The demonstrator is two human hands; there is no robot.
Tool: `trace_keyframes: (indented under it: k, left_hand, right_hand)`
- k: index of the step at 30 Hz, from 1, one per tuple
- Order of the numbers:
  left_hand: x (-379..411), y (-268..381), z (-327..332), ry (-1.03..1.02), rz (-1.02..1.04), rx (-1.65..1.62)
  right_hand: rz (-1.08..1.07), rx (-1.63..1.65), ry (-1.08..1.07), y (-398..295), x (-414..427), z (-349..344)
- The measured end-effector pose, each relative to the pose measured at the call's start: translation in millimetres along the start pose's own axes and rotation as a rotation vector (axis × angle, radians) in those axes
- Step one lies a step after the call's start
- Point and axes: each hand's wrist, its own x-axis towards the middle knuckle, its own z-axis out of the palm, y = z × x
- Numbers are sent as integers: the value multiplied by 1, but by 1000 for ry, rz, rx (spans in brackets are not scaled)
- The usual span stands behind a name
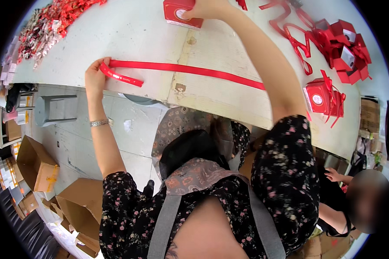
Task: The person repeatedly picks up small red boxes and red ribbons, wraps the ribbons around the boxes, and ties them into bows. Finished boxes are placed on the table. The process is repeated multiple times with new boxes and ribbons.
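Observation:
My left hand [97, 72] pinches a red satin ribbon [184, 68] near one end, at the table's near edge. A short printed tail hangs past my fingers, and the long part runs across the tabletop to the right, passing out of sight behind my right forearm. At the far side of the table, my right hand [209, 9] grips a red gift box [178, 14] with a round white emblem; my thumb lies over the emblem. The upper part of this box is cut off by the picture's edge.
Red boxes tied with ribbon [324, 97] stand at right, near loose ribbon [298, 39] and a pile of open red boxes [350, 51]. Wrapped small packets [48, 29] heap at far left. Cardboard boxes [39, 165] and a grey stool [55, 110] stand on the floor. Another person [337, 207] is at lower right.

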Motion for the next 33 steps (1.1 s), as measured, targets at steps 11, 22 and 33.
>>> trace_keyframes:
  k: [11,22,33]
  left_hand:
    - [-4,14,7,0,-23,28]
    - [8,120,-10,-201,5,-309]
    - [-58,222,132,-469,302,-338]
  right_hand:
    - [-237,85,169,-16,-174,-17]
    - [119,142,28,157,-292,13]
    - [194,891,-228,113,-191,-148]
